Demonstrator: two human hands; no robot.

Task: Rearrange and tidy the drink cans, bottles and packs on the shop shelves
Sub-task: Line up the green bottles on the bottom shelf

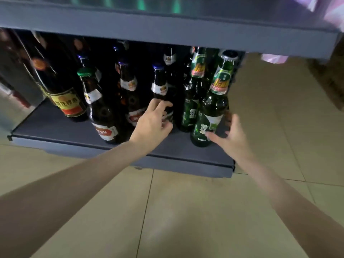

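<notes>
Rear bottles (121,51) — dark, indistinct

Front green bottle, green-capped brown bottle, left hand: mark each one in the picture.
Front green bottle (208,116): head view, on its glass body above the label.
Green-capped brown bottle (98,112): head view, on its dark shoulder.
Left hand (151,121): head view, on the back of the hand.

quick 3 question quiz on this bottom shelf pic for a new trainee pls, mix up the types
1. True or false: the left hand grips a green bottle.
2. The front green bottle by the right hand has which cap? A silver B blue C red
3. Fill in: the brown bottle nearest the shelf edge has a ___ cap.

Key: 1 false, it holds a dark bottle with a blue cap. 2 A. 3 green.
</notes>
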